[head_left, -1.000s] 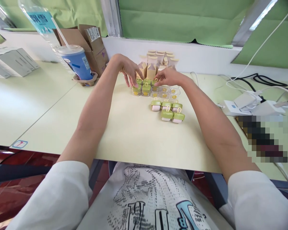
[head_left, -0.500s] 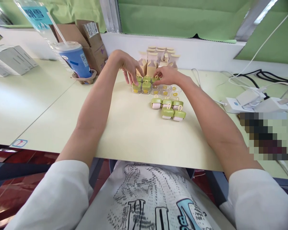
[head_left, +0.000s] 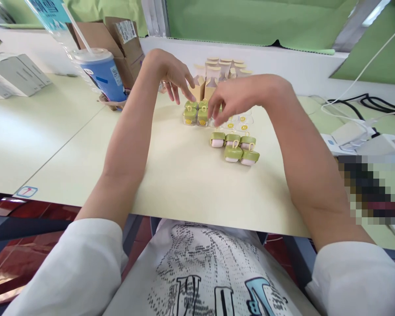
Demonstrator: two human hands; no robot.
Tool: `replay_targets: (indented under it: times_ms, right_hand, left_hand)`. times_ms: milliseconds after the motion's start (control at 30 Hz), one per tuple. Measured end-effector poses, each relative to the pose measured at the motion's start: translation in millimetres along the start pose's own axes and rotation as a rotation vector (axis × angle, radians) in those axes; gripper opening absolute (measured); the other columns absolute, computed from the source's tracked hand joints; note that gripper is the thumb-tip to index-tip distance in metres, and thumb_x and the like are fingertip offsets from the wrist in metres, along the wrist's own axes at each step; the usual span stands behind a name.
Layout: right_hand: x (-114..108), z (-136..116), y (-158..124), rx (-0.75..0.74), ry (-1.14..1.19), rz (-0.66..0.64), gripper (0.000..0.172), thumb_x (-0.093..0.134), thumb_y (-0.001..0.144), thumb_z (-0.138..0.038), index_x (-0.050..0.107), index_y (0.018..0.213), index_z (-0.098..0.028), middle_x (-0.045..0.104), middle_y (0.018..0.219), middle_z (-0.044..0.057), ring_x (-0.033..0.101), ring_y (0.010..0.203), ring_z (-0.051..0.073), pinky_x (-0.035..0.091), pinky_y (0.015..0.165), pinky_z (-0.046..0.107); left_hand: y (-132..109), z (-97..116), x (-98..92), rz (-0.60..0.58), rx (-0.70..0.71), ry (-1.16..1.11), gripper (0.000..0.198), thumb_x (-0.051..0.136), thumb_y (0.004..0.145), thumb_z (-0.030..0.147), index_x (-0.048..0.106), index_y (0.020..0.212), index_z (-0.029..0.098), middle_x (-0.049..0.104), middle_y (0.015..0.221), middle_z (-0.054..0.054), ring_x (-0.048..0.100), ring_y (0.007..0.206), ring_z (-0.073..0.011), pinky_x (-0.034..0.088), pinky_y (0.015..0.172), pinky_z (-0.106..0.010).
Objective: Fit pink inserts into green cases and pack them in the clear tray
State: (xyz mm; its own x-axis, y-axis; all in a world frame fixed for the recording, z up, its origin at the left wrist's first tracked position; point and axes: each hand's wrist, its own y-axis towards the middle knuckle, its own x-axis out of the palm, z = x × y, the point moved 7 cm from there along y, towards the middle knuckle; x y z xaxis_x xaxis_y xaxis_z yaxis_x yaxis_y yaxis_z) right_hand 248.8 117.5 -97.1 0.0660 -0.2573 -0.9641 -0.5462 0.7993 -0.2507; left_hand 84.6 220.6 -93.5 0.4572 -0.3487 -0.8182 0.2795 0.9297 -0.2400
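At 12 o'clock of my view I have the green-lidded clear boxes (head_left: 202,115), my left hand (head_left: 176,73) loosely spread just over them and my right hand (head_left: 232,96) with thumb and fingertips apart, any contact unclear; green-and-pink cases (head_left: 233,152) sit at 4 o'clock from the boxes. The pale table (head_left: 184,188) meets green blinds (head_left: 250,22) beyond, and toward 10 o'clock a bottle (head_left: 54,13) carries a cropped label in Chinese characters. Tabletop runs between my forearms to its near edge at 6 o'clock, white chargers (head_left: 352,131) marking 3.

Green blinds (head_left: 256,22) hang above a white wall (head_left: 311,72); beneath the pale tabletop (head_left: 184,184) lies a glossy red floor (head_left: 26,250).
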Motion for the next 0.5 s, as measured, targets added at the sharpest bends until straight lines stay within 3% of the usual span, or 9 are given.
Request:
replay_targets:
  times_ms: [67, 133, 300, 400, 500]
  right_hand:
    - [13.7, -9.4, 3.7, 0.059, -0.035, -0.099, 0.052, 0.114, 0.075, -0.046, 0.089, 0.119, -0.031, 0.088, 0.105, 0.004, 0.083, 0.102, 0.038, 0.067, 0.097, 0.059]
    - [27.0, -15.8, 11.4, 0.117, -0.075, -0.134, 0.058, 0.117, 0.067, -0.048, 0.088, 0.114, -0.029, 0.086, 0.101, 0.007, 0.083, 0.108, 0.045, 0.066, 0.101, 0.066]
    - [45.5, -24.3, 21.8, 0.139, -0.157, -0.184, 0.04, 0.112, 0.075, -0.045, 0.083, 0.096, -0.026, 0.085, 0.108, 0.011, 0.082, 0.112, 0.048, 0.065, 0.103, 0.069]
    - [36.2, -18.2, 17.5, 0.096, -0.128, -0.159, 0.042, 0.11, 0.079, -0.047, 0.084, 0.106, -0.029, 0.086, 0.112, 0.009, 0.082, 0.107, 0.042, 0.067, 0.099, 0.062]
    - [14.9, -6.2, 6.6, 0.041, 0.041, -0.072, 0.056, 0.106, 0.083, -0.06, 0.082, 0.125, -0.031, 0.084, 0.11, 0.007, 0.084, 0.106, 0.04, 0.067, 0.097, 0.057]
  left_hand:
    - [-8.4, -0.5, -7.2, 0.033, -0.067, 0.103, 0.083, 0.104, 0.094, 0.038, 0.071, 0.164, 0.009, 0.083, 0.073, -0.003, 0.086, 0.11, -0.037, 0.055, 0.124, -0.07]
    - [-15.5, 2.4, -14.3, 0.083, -0.082, 0.154, 0.07, 0.094, 0.106, 0.042, 0.071, 0.163, 0.008, 0.08, 0.071, -0.002, 0.085, 0.111, -0.0355, 0.059, 0.121, -0.065]
    - [-24.4, 10.9, -26.8, 0.216, -0.056, 0.2, 0.048, 0.092, 0.109, 0.042, 0.083, 0.143, 0.01, 0.078, 0.074, -0.001, 0.084, 0.102, -0.0288, 0.063, 0.117, -0.058]
    - [-27.5, 13.7, -34.8, 0.308, -0.017, 0.191, 0.035, 0.09, 0.109, 0.039, 0.087, 0.129, 0.01, 0.078, 0.077, -0.002, 0.082, 0.097, -0.0268, 0.064, 0.114, -0.061]
    - [-30.9, 22.1, -33.5, 0.3, 0.147, 0.063, 0.025, 0.085, 0.109, 0.027, 0.087, 0.124, 0.008, 0.086, 0.095, -0.008, 0.082, 0.092, -0.0239, 0.068, 0.104, -0.051]
